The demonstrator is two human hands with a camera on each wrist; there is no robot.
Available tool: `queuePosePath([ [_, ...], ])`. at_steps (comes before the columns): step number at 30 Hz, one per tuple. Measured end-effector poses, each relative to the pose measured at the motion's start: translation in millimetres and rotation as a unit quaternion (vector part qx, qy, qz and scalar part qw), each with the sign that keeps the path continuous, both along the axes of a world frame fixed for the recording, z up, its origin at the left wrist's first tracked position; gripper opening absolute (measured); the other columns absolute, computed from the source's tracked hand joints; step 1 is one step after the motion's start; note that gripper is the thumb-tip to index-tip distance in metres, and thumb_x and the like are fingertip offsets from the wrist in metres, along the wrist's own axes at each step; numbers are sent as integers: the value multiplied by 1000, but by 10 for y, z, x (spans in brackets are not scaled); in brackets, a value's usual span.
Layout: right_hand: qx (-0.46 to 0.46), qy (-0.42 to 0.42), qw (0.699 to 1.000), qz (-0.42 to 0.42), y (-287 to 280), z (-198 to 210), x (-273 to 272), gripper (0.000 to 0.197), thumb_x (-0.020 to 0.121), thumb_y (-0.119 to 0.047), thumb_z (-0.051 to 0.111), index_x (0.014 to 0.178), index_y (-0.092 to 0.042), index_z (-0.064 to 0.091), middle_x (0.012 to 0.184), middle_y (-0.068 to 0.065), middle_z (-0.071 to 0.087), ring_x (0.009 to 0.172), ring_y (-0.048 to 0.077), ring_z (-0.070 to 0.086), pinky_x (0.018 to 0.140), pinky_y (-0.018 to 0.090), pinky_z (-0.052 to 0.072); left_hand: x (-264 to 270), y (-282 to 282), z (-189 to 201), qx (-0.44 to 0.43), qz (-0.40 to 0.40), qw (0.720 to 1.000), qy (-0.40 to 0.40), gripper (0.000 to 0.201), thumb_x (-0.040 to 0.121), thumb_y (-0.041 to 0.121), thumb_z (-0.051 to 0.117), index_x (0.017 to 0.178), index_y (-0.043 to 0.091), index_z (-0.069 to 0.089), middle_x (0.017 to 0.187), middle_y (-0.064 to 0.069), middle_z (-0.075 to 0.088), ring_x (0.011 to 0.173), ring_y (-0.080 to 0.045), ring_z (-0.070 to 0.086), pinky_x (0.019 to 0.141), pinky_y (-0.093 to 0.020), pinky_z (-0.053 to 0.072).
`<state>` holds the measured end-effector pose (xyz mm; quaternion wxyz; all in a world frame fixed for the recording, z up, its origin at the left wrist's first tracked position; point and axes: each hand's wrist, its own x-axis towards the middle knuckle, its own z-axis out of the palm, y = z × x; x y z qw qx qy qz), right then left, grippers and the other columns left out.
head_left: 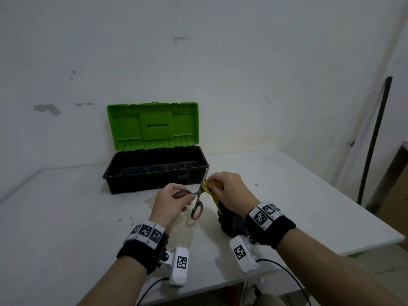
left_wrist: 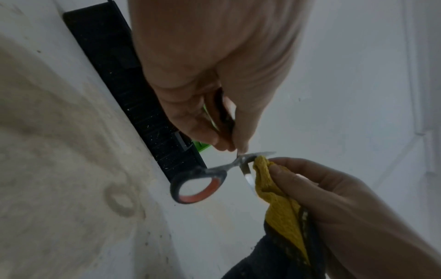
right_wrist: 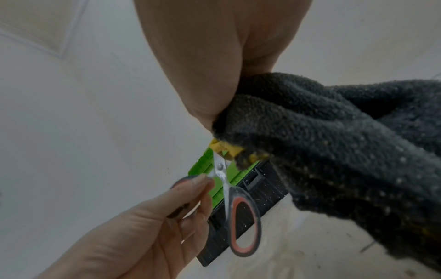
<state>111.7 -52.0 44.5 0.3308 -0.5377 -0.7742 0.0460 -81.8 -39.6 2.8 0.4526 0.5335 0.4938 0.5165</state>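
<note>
The left hand [head_left: 171,200] is pinching one handle loop of the scissors [head_left: 198,200] between thumb and fingers [right_wrist: 188,190]. It is holding them just above the middle of the counter [head_left: 66,206], in front of the open toolbox [head_left: 143,182] near the far edge. The right hand [head_left: 229,191] is curling round a yellow-and-black cloth [head_left: 208,187], possibly a glove, and pressing it against the blades. Wiping from pivot toward tip, with thick fabric lying between skin and edge and a firm pinch on the loop, is looking safest.

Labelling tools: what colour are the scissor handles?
The scissor handles are black, red inside; right wrist view.
</note>
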Motion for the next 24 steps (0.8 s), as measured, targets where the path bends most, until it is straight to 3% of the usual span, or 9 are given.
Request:
queuePosePath([
  [6,9,15,1000,-5,-20,20,-44,17,95,-25,56,97,-19,72,90,0,71,83,16,60,74,26,44,56,-27,32,-17,0,992,-123,9,79,10,82,84,11,75,82,-7,74,84,-22,69,78,-32,56],
  [8,12,18,1000,-8,-32,31,-59,17,95,-24,57,100,-19,72,94,1,71,86,17,61,77,27,45,99,-43,25,-42,-4,978,-202,7,86,10,76,91,6,74,90,-14,75,87,-23,71,77,-33,57],
  [10,11,21,1000,-4,-55,48,-81,17,94,-24,58,102,-19,72,97,0,72,89,16,62,79,26,45,139,-55,34,-54,-10,966,-252,24,94,17,67,105,-5,69,101,-23,74,87,-27,74,72,-36,59],
  [12,9,25,1000,2,-86,62,-101,18,93,-25,60,104,-19,72,98,0,72,90,16,62,79,24,45,157,-63,42,-69,-16,959,-274,31,100,26,59,113,-2,64,105,-23,73,88,-32,75,71,-41,62],
  [16,5,36,999,-2,-124,95,-107,21,86,-22,64,105,-19,72,98,-1,72,89,14,62,78,23,46,157,-69,43,-84,-18,962,-258,24,101,29,57,113,9,59,106,-17,72,81,-24,75,60,-34,60],
  [20,11,36,999,10,-128,117,-107,25,86,-19,64,109,-22,69,104,-2,70,93,13,61,83,23,48,160,-74,11,-74,-32,971,-223,23,95,13,66,115,2,59,100,-20,71,75,-22,72,63,-28,59],
  [22,6,20,999,34,-134,78,-139,24,87,-18,64,110,-22,68,103,-2,68,93,14,60,83,27,50,155,-73,-2,-76,-43,974,-209,27,95,15,67,117,0,60,102,-24,72,74,-24,72,64,-29,59],
  [24,9,13,998,55,-145,18,-174,21,88,-18,65,108,-21,69,100,0,66,90,15,60,81,31,52,160,-96,9,-77,-53,976,-197,21,99,20,63,114,6,61,103,-19,73,74,-26,73,64,-33,58],
])
